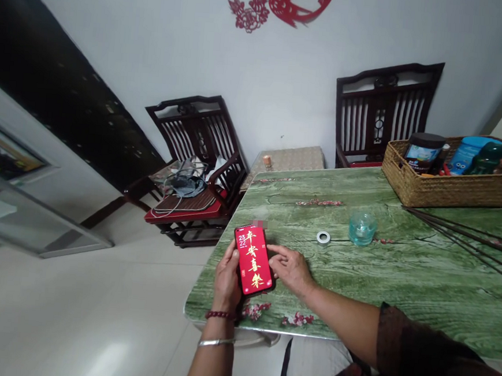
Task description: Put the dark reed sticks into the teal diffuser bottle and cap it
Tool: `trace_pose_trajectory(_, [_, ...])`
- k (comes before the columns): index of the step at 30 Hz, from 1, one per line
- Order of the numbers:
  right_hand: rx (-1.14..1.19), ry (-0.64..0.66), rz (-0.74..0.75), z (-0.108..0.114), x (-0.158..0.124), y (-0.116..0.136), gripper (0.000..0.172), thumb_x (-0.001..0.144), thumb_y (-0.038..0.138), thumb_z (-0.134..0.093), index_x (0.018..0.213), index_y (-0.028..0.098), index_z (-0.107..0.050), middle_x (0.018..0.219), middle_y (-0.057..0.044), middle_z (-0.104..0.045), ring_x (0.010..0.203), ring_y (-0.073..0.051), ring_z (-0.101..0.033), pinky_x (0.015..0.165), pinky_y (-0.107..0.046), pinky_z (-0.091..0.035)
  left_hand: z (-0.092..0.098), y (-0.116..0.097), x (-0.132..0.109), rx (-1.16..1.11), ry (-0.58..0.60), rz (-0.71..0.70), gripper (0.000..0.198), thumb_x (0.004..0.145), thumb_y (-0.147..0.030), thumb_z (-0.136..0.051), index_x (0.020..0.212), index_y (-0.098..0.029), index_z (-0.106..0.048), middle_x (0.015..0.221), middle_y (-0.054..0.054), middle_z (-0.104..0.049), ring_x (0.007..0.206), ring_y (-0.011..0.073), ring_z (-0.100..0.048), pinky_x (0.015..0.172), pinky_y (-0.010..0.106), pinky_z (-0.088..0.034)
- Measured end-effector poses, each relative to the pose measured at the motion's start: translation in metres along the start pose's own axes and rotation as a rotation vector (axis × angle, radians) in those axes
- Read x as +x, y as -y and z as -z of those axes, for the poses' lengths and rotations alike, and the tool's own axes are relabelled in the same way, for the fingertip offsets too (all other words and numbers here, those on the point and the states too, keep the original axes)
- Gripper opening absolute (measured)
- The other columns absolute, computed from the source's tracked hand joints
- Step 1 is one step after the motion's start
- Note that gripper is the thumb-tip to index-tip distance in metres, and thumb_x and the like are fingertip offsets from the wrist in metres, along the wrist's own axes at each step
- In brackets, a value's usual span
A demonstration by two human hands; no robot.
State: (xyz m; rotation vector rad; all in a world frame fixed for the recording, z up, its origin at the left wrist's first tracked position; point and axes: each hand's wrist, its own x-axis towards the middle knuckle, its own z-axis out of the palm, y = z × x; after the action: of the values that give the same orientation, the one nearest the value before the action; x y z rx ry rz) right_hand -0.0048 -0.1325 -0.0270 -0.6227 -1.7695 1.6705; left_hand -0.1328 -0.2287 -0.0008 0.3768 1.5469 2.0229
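Phone [253, 259] | looks rigid, light, slick, fragile; take by long edges | left hand [227, 273] grip clasps it at desk [400, 281] edge; right hand [290, 269] released, fingertip touching

The phone [253, 260] is held at frame centre, over the table's [400, 281] left corner, between the left hand [228, 276] and right hand [290, 269]. A ring [323, 237] and, right of it, a glass [362, 227] are set up-right of the phone; a basket [450, 192] is placed at upper right, sticks [468, 234] below it.
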Motion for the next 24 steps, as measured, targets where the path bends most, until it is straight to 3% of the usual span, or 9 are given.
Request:
trace_pose_trajectory(11, [0.082,0.024,-0.025,-0.002,0.000,-0.009,0.045,0.082,0.026,-0.058,0.125,0.022,-0.069,0.078,0.001,-0.071,0.065,-0.012,-0.065,0.063,-0.025,-0.057,0.000,-0.003,-0.002,-0.046,0.001,0.002,0.078,0.064,-0.042,-0.084,0.134,-0.020,-0.058,0.098,0.006,-0.076,0.070,0.0168,-0.069,0.065,0.027,-0.056])
trace_pose_trajectory(19, [0.002,0.009,-0.048,-0.002,0.003,0.000,0.043,0.081,0.020,-0.059,0.123,0.022,-0.070,0.079,0.000,-0.073,0.071,-0.014,-0.068,0.068,-0.025,-0.057,-0.003,-0.004,0.001,-0.005,-0.007,0.013,0.068,0.070,-0.035,-0.078,0.133,-0.019,-0.059,0.094,0.005,-0.076,0.067,0.0159,-0.068,0.064,0.027,-0.056])
trace_pose_trajectory(24, [-0.162,-0.044,-0.121,-0.009,0.000,0.016,0.047,0.075,0.013,-0.064,0.120,0.024,-0.072,0.105,-0.003,-0.076,0.085,-0.017,-0.072,0.076,-0.026,-0.056,-0.003,-0.013,0.014,0.240,-0.025,0.072,0.052,0.069,-0.023,-0.070,0.121,-0.021,-0.068,0.082,0.003,-0.075,0.057,0.0162,-0.066,0.051,0.024,-0.052])
